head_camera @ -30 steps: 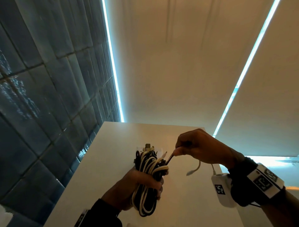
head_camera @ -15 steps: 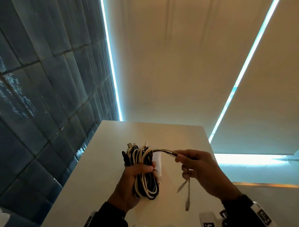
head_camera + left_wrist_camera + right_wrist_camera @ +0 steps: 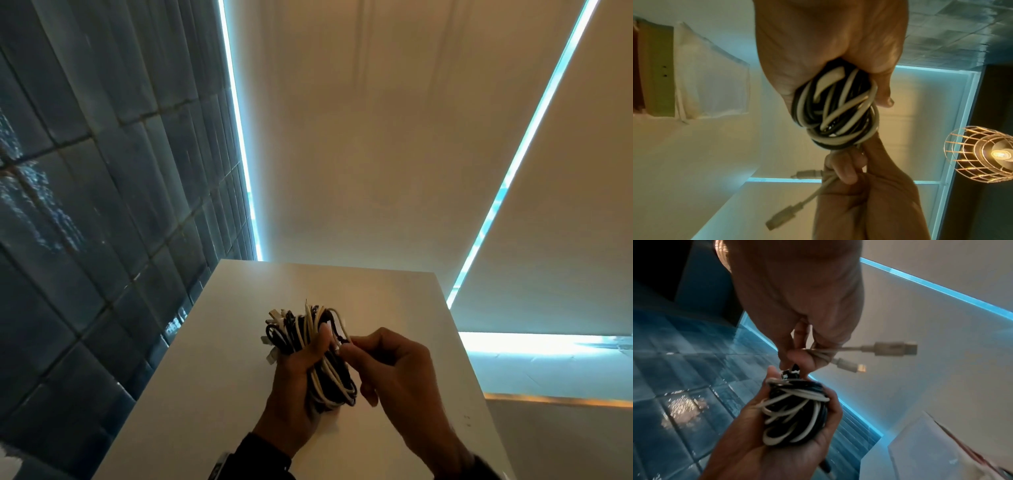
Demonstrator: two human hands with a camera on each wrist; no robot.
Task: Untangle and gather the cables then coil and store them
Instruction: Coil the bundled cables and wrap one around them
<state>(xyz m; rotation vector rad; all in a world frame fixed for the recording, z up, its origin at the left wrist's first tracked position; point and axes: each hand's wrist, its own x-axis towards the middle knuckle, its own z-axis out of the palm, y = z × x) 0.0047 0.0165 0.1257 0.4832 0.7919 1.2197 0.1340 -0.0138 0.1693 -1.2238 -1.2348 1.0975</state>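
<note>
Dark blue tiles (image 3: 85, 212) fill the left side of the head view, pale panels (image 3: 359, 137) edged by bright blue-white light strips (image 3: 239, 137) fill the upper centre and right, and a white surface (image 3: 219, 394) runs up from the bottom edge to the middle of the frame. Low in the centre of that view, over the white surface, the left hand (image 3: 298, 387) grips a bundle (image 3: 308, 346) of black and white cables, fingers curled round its middle so that loops stick out above and below the fist. Plug ends (image 3: 274, 317) poke out at the bundle's upper left. Just right of it, touching the bundle's upper right edge, the right hand (image 3: 397, 373) has its fingers curled, thumb and forefinger pinching a thin strand (image 3: 342, 325) that arches off the top of the coil. In the right wrist view the same hand also holds two pale cable tails (image 3: 824, 352) under its curled fingers, and their two plugs (image 3: 894, 348) jut out toward the right of the frame. The left wrist view shows the coil end-on in the upper centre, one pale plug (image 3: 781, 217) hanging at the lower left and a wire-cage lamp (image 3: 986, 154) lit at the right edge.
</note>
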